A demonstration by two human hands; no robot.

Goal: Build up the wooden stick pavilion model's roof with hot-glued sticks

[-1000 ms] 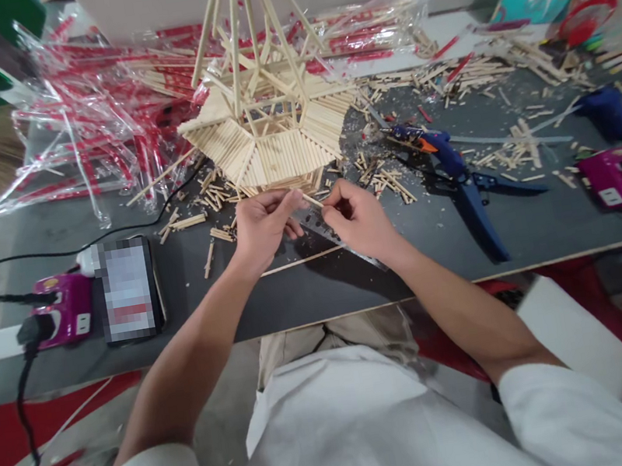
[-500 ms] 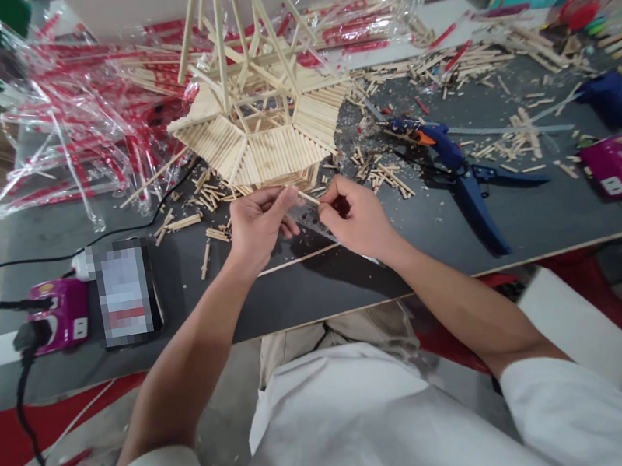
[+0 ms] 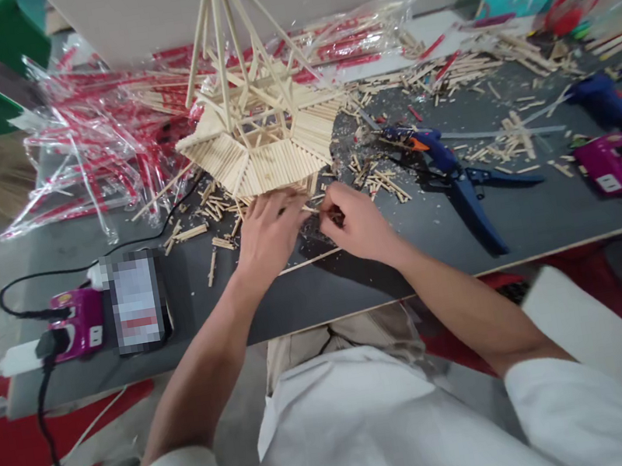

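Observation:
Just in front of a wooden stick model (image 3: 270,164), my left hand (image 3: 269,232) is closed, palm down, its fingertips by the model's lower edge. My right hand (image 3: 360,223) pinches a short thin wooden stick (image 3: 313,210). That stick bridges the small gap between both hands, its left end at my left fingertips. Its ends are partly hidden by the fingers. The model has a flared roof of side-by-side sticks and tall sticks meeting in a peak. One longer stick (image 3: 311,261) lies on the dark table below my hands.
Blue-handled cutters (image 3: 476,211) and a blue glue gun (image 3: 600,100) lie to the right. Purple power sockets (image 3: 78,321) and a phone (image 3: 136,300) are at left. Plastic-wrapped stick bundles (image 3: 111,131) line the back. Cut stick pieces (image 3: 389,181) are scattered about.
My left hand has rolled palm down, and its fingers have come over toward the model's lower edge. My right hand keeps its pinch. The view has shifted slightly.

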